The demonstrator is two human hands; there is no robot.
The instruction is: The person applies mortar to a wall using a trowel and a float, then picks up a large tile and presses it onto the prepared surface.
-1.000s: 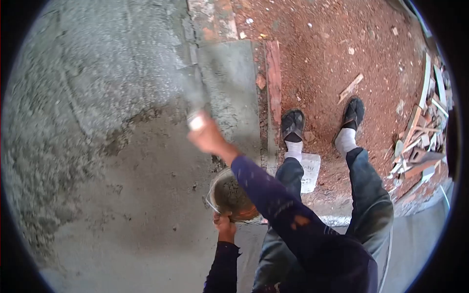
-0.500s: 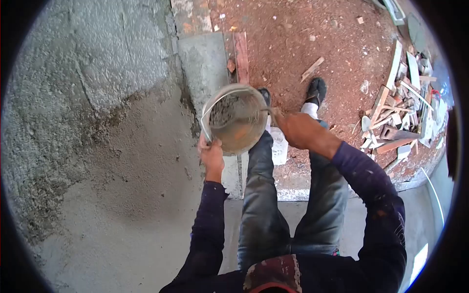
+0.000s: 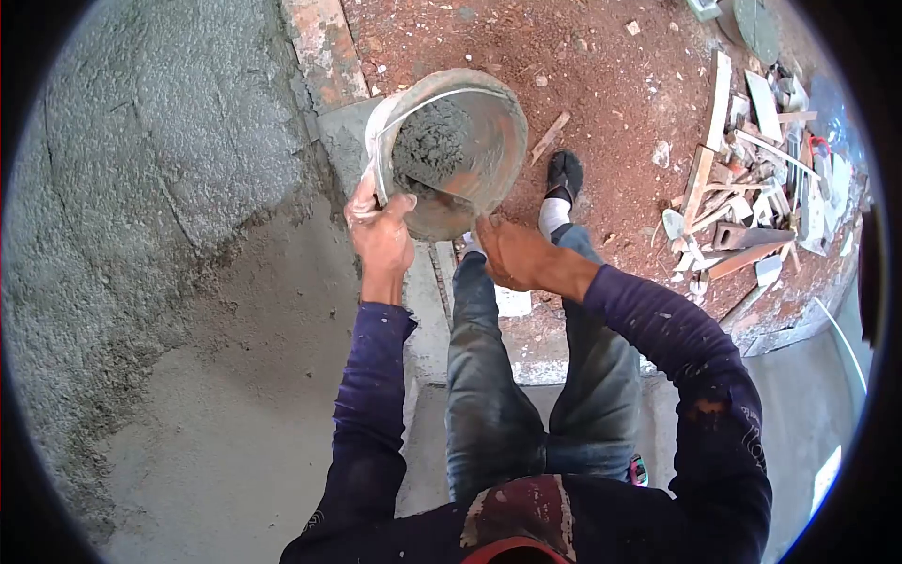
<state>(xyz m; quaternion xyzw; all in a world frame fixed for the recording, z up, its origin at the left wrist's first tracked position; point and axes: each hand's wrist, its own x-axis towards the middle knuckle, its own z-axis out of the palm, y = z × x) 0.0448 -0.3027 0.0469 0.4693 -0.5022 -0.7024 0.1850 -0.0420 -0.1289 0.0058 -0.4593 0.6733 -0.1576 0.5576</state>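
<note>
A round bucket (image 3: 503, 122), its inside smeared with cement and holding a lump of wet grey mortar (image 3: 437, 141), is tilted in front of me. My left hand (image 3: 381, 226) grips its left rim, the thumb over the edge and the pale handle beside it. At the bucket's near right edge, my right hand (image 3: 512, 252) is closed round the handle of a tool whose blade reaches into the bucket. Much of that tool is hidden by the fingers and the mortar.
Rough wet concrete (image 3: 188, 113) covers the left, with a smoother patch (image 3: 225, 423) nearer me. Reddish soil (image 3: 601, 85) lies ahead. Wood scraps, a handsaw (image 3: 752, 237) and a trowel (image 3: 674, 224) are heaped at the right.
The bucket has moved forward and tilted, showing more mortar inside. My left hand has gone forward and left with it; my right hand has shifted left, closer to the bucket's near edge.
</note>
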